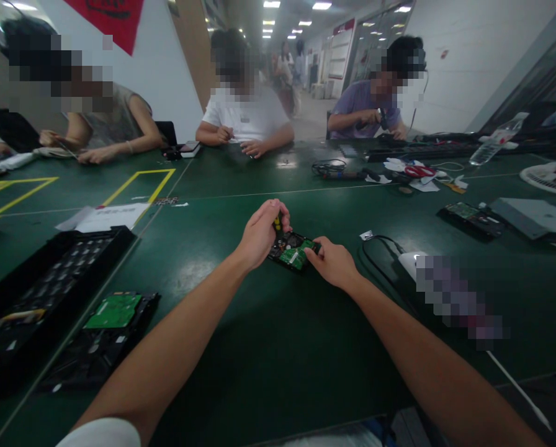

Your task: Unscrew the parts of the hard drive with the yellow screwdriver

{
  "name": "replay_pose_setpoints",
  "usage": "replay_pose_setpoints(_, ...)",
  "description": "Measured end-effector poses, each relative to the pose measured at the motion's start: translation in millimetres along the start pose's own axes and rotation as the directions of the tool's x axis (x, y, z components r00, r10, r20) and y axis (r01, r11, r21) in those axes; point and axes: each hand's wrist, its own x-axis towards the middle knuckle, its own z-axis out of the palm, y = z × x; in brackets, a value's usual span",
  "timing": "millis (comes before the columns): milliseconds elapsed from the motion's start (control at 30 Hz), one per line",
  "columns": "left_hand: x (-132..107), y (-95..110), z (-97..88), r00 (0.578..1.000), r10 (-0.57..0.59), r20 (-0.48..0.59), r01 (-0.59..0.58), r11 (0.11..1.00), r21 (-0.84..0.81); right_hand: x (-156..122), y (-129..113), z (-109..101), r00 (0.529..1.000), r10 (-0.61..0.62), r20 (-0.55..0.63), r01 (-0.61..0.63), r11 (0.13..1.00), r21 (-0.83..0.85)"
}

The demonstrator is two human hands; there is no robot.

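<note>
A hard drive (291, 253) with its green circuit board facing up is in front of me at the middle of the green table. My left hand (265, 228) is closed around a yellow and black screwdriver (277, 222), held upright over the drive's left part; its tip is hidden. With thumb and fingers, my right hand (329, 256) grips the right edge of the drive. To the left of my left forearm lie other drives with a green board (114, 310) on top, beside a long black tray (59, 279) of small parts.
On the right stand a white device (411, 264) with a black cable, another drive (471, 218) and a grey box (533, 217). Farther back lie tools and cables (329, 167) and a plastic bottle (496, 139). Three people sit across the green table (241, 385). Papers (113, 216) lie at left.
</note>
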Motion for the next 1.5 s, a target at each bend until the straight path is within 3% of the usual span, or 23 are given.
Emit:
replay_pose_setpoints(133, -1, 0, 0.6, 1.000, 0.009, 0.004, -0.010, 0.998, 0.060, 0, 0, 1, 1.000, 0.012, 0.001, -0.012, 1.000, 0.005)
replay_pose_setpoints(500, -3, 3, -2.5, 0.998, -0.042, 0.045, 0.040, 0.999, 0.036, 1, 4, 4, 1.000, -0.004, -0.006, 0.004, 1.000, -0.006)
replay_pose_setpoints(733, 0, 8, -8.2, 1.000, -0.012, 0.005, 0.011, 0.984, 0.179, 0, 3, 3, 1.000, -0.006, -0.007, 0.006, 1.000, 0.023)
replay_pose_setpoints(1100, -1, 3, 1.7, 0.998, -0.055, -0.031, 0.054, 0.997, -0.053, 2, 4, 3, 1.000, -0.003, -0.008, 0.003, 1.000, 0.024)
replay_pose_setpoints(1267, -3, 2, 3.0, 1.000, -0.014, 0.003, 0.014, 1.000, -0.002, 2, 5, 4, 1.000, -0.007, 0.000, 0.007, 1.000, 0.016)
replay_pose_setpoints(1500, -2, 3, -0.4, 0.999, -0.040, 0.015, 0.040, 0.999, 0.013, 1, 3, 2, 1.000, -0.005, 0.004, 0.005, 1.000, 0.008)
